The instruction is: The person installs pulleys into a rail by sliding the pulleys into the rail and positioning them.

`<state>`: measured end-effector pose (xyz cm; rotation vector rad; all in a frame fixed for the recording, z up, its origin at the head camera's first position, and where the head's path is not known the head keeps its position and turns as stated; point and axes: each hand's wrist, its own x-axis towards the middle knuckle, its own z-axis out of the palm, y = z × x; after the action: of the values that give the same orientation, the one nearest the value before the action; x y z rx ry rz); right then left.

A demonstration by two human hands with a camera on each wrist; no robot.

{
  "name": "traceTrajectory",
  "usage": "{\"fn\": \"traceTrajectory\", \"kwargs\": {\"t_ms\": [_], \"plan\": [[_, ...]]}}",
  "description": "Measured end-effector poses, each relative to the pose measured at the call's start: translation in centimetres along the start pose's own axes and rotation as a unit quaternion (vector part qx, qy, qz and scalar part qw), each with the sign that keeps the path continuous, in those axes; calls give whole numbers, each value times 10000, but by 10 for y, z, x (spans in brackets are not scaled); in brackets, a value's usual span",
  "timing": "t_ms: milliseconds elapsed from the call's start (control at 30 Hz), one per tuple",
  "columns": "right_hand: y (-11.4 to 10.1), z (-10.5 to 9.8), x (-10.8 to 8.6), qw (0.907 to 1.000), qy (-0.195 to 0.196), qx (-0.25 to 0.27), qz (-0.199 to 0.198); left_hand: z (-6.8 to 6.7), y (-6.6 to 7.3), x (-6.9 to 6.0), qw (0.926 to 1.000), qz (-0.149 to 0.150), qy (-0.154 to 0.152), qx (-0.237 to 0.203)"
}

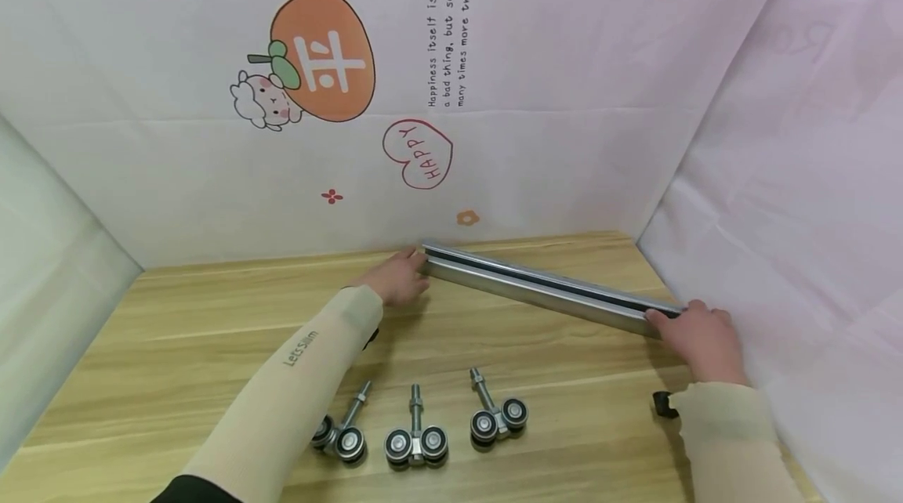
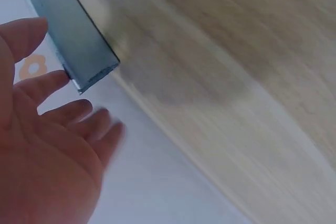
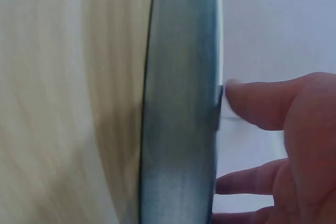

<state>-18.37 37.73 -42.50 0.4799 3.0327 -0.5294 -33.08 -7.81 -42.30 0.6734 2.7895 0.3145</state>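
A long silver metal rail with a dark slot along its top lies slantwise at the back right of the wooden table. My left hand is at its far left end. In the left wrist view the index fingertip touches the rail's end edge, while the thumb stands apart and the other fingers are loosely spread. My right hand holds the near right end, thumb at the slot. The right wrist view has the thumb and fingers against one side of the rail.
Three roller trolleys with threaded bolts stand nearer the front: a left one, partly behind my left sleeve, a middle one and a right one. White printed cloth walls the wooden table at the back and sides.
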Motion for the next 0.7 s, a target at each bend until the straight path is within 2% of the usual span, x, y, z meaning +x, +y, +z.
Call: {"fn": "traceTrajectory", "kwargs": {"t_ms": [100, 233, 500, 700], "plan": [[2, -5, -1, 9997, -221, 58, -50, -1, 6, 2, 9999, 51, 95, 35], [2, -10, 0, 9994, -323, 28, -122, -1, 12, 3, 9999, 6, 82, 136], [0, -15, 0, 9987, -479, -86, -182, -1, 10, 2, 9997, -10, 74, 227], [-1, -11, 1, 9988, -430, -113, -199, -1, 10, -1, 9996, -53, 127, 236]]}}
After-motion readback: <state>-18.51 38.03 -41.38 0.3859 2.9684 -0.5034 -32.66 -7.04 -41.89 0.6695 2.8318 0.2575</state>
